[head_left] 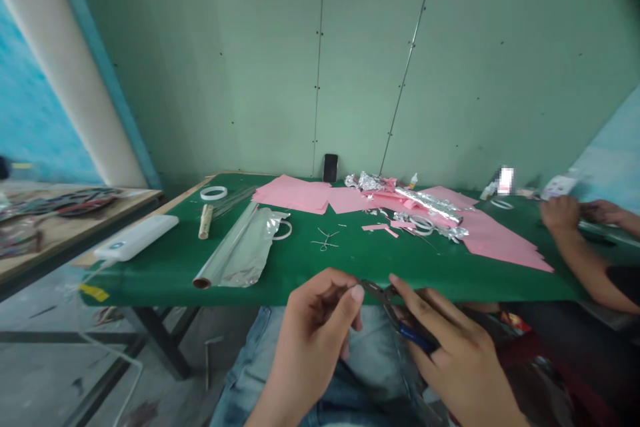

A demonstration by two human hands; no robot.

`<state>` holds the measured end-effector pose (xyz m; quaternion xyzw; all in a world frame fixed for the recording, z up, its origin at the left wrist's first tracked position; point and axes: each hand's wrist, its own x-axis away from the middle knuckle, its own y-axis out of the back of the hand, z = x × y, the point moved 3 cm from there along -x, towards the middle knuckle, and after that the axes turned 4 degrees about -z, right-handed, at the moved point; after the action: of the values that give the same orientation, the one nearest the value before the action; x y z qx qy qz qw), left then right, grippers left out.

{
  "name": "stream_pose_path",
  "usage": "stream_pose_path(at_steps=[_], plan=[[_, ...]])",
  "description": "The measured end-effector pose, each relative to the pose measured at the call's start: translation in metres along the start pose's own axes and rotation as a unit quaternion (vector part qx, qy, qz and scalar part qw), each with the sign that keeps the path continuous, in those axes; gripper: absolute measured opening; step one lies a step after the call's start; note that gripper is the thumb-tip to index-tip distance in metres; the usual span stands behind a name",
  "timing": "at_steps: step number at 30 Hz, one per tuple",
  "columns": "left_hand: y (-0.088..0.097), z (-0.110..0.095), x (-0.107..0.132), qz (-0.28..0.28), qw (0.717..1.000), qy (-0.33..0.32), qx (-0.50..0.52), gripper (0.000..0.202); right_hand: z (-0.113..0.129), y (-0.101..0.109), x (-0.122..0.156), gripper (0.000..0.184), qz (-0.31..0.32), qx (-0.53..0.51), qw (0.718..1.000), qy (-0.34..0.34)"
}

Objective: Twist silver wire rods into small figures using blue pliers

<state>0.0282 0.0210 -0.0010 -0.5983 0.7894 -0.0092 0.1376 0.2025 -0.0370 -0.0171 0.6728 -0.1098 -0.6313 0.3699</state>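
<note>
My right hand is wrapped around a pair of pliers with dark jaws and blue handles. Their jaws point left and meet the fingertips of my left hand. The left thumb and forefinger are pinched together at the jaw tips; whatever lies between them is too small to make out. Both hands are over my lap, at the front edge of the green table. Beyond them on the table lie several short twisted wire pieces, some crossing each other.
A foil roll, a tape roll and a white power strip lie left. Pink paper sheets and crumpled foil cover the back and right. A phone leans on the wall. Another person's hands work at far right.
</note>
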Motion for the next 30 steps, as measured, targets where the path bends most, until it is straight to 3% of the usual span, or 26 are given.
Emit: stream_pose_path(at_steps=[7, 11, 14, 17, 19, 21, 23, 25, 28, 30], plan=[[-0.001, 0.004, -0.007, 0.029, 0.991, 0.093, 0.091, 0.032, -0.015, 0.003, -0.014, 0.079, -0.033, 0.183, 0.974, 0.13], [-0.003, 0.01, -0.009, 0.045, 0.977, 0.127, 0.168, 0.028, -0.019, 0.011, -0.021, 0.077, -0.056, 0.226, 0.958, 0.167], [-0.003, 0.01, -0.009, 0.034, 0.982, 0.098, 0.161, 0.027, -0.018, 0.013, -0.024, 0.07, -0.067, 0.168, 0.975, 0.129], [0.0, 0.005, -0.009, -0.009, 0.995, 0.002, 0.097, 0.021, -0.019, 0.008, -0.026, 0.057, 0.024, -0.022, 0.999, -0.002], [0.004, 0.002, -0.009, -0.038, 0.997, -0.062, 0.03, 0.016, -0.018, 0.003, -0.027, 0.049, 0.133, -0.19, 0.967, -0.103], [0.008, 0.001, -0.007, -0.053, 0.992, -0.108, -0.043, 0.012, -0.015, 0.002, -0.026, 0.047, 0.226, -0.343, 0.897, -0.163], [0.01, -0.002, -0.006, -0.053, 0.982, -0.15, -0.101, 0.01, -0.01, 0.004, -0.027, 0.048, 0.282, -0.457, 0.823, -0.186], [0.011, -0.006, -0.004, -0.041, 0.971, -0.198, -0.129, 0.011, -0.008, 0.008, -0.027, 0.046, 0.304, -0.521, 0.771, -0.204], [0.009, -0.013, 0.0, -0.022, 0.959, -0.251, -0.133, 0.014, -0.007, 0.01, -0.026, 0.034, 0.316, -0.557, 0.735, -0.225], [0.008, -0.015, 0.002, -0.015, 0.955, -0.263, -0.135, 0.015, -0.005, 0.011, -0.026, 0.03, 0.322, -0.559, 0.733, -0.215]])
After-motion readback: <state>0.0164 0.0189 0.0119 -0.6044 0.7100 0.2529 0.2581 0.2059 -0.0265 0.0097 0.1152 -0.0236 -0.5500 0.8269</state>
